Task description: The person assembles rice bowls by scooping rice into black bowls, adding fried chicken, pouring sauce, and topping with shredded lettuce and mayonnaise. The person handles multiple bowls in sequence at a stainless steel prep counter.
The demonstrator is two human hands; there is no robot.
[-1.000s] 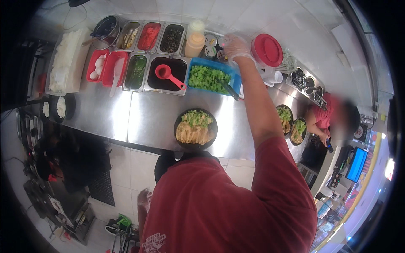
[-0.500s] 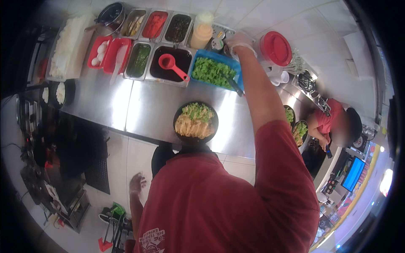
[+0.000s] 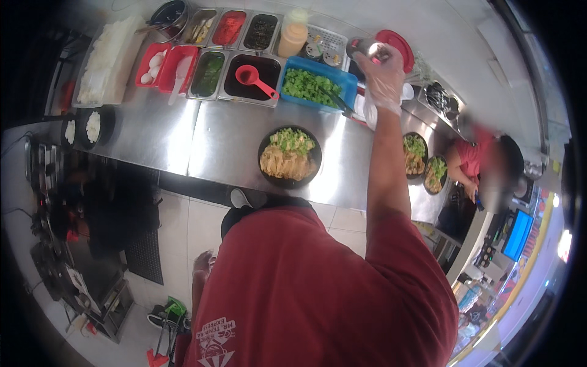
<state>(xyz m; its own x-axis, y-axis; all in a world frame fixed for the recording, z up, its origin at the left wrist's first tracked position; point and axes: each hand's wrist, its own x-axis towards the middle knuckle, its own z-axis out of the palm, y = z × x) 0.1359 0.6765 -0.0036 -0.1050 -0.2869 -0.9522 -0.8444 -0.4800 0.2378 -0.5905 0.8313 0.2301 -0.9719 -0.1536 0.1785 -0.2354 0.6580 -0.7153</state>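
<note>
My right hand [image 3: 386, 76], in a clear plastic glove, is raised at the back of the counter with its fingers wrapped round a small shaker jar [image 3: 374, 50]. The jar is tilted and partly covered by the fingers. Down at my left side hangs my left hand [image 3: 203, 263], gloved too; it is blurred and partly hidden, so its fingers cannot be made out. A black bowl [image 3: 290, 182] stands on the counter in front of me, with sliced meat [image 3: 286, 164] on its near side and chopped greens [image 3: 293, 140] on its far side.
A blue tub [image 3: 351, 82] of greens holds a dark-handled utensil. Left of it are metal pans, a red ladle [image 3: 247, 74] over dark sauce, and eggs [image 3: 153, 64] in a red tray. Two filled bowls [image 3: 414, 153] stand right, near a co-worker [image 3: 471, 159].
My right hand has moved right from the tray of shakers and now holds up a shaker jar. My left hand has drawn in closer to my body.
</note>
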